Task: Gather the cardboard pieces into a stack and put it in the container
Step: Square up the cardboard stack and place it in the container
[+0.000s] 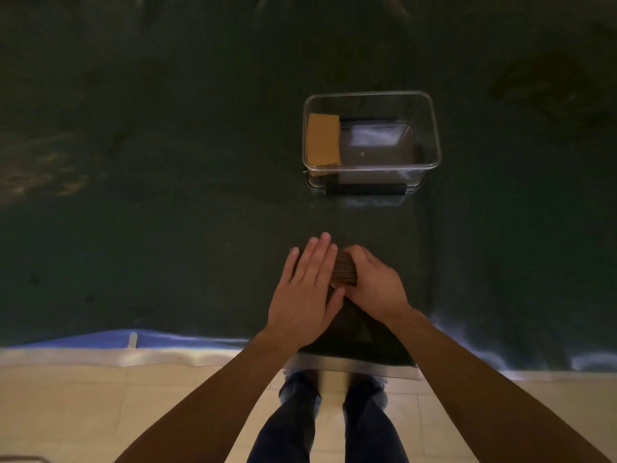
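A stack of brown cardboard pieces (345, 269) lies on the dark green table near its front edge. My left hand (305, 289) rests flat on top of the stack, fingers straight and together. My right hand (375, 284) grips the stack's right side with curled fingers, so most of the stack is hidden. Beyond the hands stands a clear plastic container (434, 128), open at the top. Inside it, one tan cardboard piece (323, 139) leans against the left wall.
The dark green table surface (167, 195) stretches far to the left, right and back. Its front edge (200, 345) runs just behind my wrists. Below it are a tiled floor and my legs in dark trousers (334, 426).
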The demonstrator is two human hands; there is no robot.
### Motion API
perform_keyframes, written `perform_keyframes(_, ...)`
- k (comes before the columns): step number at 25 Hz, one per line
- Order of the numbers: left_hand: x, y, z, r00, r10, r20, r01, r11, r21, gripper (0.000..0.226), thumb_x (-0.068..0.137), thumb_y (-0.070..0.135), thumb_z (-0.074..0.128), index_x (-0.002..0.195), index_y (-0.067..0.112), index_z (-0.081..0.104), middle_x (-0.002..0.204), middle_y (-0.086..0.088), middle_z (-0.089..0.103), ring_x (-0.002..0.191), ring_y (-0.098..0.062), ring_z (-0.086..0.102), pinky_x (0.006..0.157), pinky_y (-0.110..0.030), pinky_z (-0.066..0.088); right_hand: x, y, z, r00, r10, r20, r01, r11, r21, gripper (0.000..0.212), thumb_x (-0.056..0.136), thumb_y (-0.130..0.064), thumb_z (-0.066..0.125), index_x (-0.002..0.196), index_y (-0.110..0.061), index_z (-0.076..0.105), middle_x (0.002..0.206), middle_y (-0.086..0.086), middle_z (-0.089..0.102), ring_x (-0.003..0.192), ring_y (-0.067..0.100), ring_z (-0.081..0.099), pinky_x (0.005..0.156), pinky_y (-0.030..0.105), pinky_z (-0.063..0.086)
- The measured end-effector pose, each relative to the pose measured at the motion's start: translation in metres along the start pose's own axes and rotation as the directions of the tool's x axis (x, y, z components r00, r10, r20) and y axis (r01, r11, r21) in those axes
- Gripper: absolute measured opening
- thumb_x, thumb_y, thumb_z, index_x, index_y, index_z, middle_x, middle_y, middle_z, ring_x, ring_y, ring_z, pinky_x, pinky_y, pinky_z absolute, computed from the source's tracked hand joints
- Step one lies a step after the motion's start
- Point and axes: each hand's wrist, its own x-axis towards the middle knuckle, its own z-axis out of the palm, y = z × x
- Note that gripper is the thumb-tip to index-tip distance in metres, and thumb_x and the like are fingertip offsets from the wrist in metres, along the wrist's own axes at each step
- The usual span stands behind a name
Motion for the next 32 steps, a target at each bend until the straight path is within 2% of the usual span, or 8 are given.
perform_keyframes(6, -0.011, -0.020, 0.005, 0.996, -0.075, 0.050, 0.079, 0.995, -0.067, 0.074, 0.098, 0.052, 0.027, 0.156, 0.015, 0.001, 0.166, -0.004, -0.005, 0.153, -0.019, -0.010, 0.123, -0.051, 0.009, 0.000, -0.003, 0.000, 1.000, 0.004, 0.006, -0.003, 0.998, -0.068, 0.056, 0.084, -0.043, 0.070, 0.131, -0.027, 0.044, 0.130, -0.005, 0.058, 0.111, 0.015, 0.062, 0.089, 0.033, 0.052)
perform_keyframes(9, -0.007, -0.019, 0.007, 0.970, -0.239, 0.033, 0.236, 0.913, -0.333, 0.078, 0.096, 0.053, 0.031, 0.156, 0.018, -0.003, 0.166, -0.001, -0.009, 0.153, -0.018, -0.006, 0.124, -0.043, 0.005, 0.000, -0.004, -0.001, 1.000, 0.009, 0.011, -0.008, 0.994, -0.106, 0.057, 0.085, -0.046, 0.067, 0.132, -0.028, 0.042, 0.133, -0.006, 0.056, 0.111, 0.015, 0.062, 0.089, 0.035, 0.053)
perform_keyframes(13, -0.012, -0.015, 0.002, 0.962, -0.237, 0.139, 0.261, 0.633, -0.728, 0.079, 0.098, 0.044, 0.045, 0.155, 0.032, -0.009, 0.165, 0.014, -0.010, 0.148, -0.005, 0.012, 0.115, -0.026, 0.025, -0.001, -0.005, 0.001, 0.999, 0.035, 0.033, -0.033, 0.998, -0.051, 0.057, 0.086, -0.041, 0.068, 0.134, -0.025, 0.042, 0.135, -0.003, 0.053, 0.112, 0.018, 0.061, 0.091, 0.038, 0.053)
perform_keyframes(17, 0.001, -0.039, -0.006, 0.756, -0.606, 0.247, 0.302, -0.012, -0.953, 0.069, 0.097, 0.048, 0.043, 0.156, 0.033, 0.011, 0.161, 0.017, 0.017, 0.145, 0.000, 0.020, 0.121, -0.029, 0.015, -0.001, -0.003, 0.001, 0.999, 0.028, 0.021, -0.028, 1.000, 0.001, 0.056, 0.084, -0.041, 0.071, 0.131, -0.026, 0.043, 0.130, -0.003, 0.054, 0.109, 0.017, 0.062, 0.092, 0.040, 0.054)
perform_keyframes(19, 0.007, -0.030, -0.005, 0.696, -0.633, 0.339, 0.269, -0.208, -0.940, 0.065, 0.096, 0.052, 0.042, 0.154, 0.030, 0.025, 0.159, 0.011, 0.031, 0.143, -0.004, 0.031, 0.116, -0.027, 0.025, -0.002, -0.004, 0.002, 0.999, 0.032, 0.009, -0.032, 0.999, 0.016, 0.057, 0.083, -0.040, 0.072, 0.130, -0.025, 0.045, 0.129, -0.003, 0.055, 0.109, 0.017, 0.062, 0.092, 0.041, 0.054)
perform_keyframes(23, 0.012, -0.009, -0.003, 0.749, -0.519, 0.411, 0.299, -0.288, -0.910, 0.033, 0.102, 0.034, 0.043, 0.129, 0.026, 0.058, 0.132, 0.006, 0.060, 0.118, -0.001, 0.059, 0.099, -0.024, 0.043, 0.000, -0.004, 0.002, 0.999, 0.054, -0.009, -0.053, 0.996, 0.069, 0.057, 0.080, -0.037, 0.075, 0.127, -0.027, 0.045, 0.128, -0.003, 0.057, 0.110, 0.018, 0.061, 0.095, 0.041, 0.053)
perform_keyframes(27, 0.013, -0.012, -0.001, 0.755, -0.527, 0.390, 0.301, -0.249, -0.921, 0.067, 0.091, 0.054, 0.051, 0.150, 0.028, 0.036, 0.153, 0.011, 0.041, 0.140, -0.006, 0.038, 0.120, -0.035, 0.024, -0.001, -0.003, 0.003, 0.999, 0.052, -0.011, -0.051, 0.996, 0.079, 0.056, 0.081, -0.034, 0.075, 0.128, -0.026, 0.046, 0.128, -0.002, 0.058, 0.110, 0.018, 0.062, 0.094, 0.041, 0.054)
perform_keyframes(32, 0.015, -0.005, -0.005, 0.750, -0.539, 0.384, 0.270, -0.281, -0.921, 0.050, 0.101, 0.038, 0.042, 0.149, 0.023, 0.039, 0.150, 0.010, 0.044, 0.135, -0.006, 0.042, 0.120, -0.038, 0.025, -0.003, -0.004, 0.005, 0.999, 0.046, -0.010, -0.044, 0.994, 0.105, 0.056, 0.081, -0.030, 0.076, 0.128, -0.026, 0.046, 0.127, -0.002, 0.058, 0.110, 0.017, 0.062, 0.094, 0.039, 0.054)
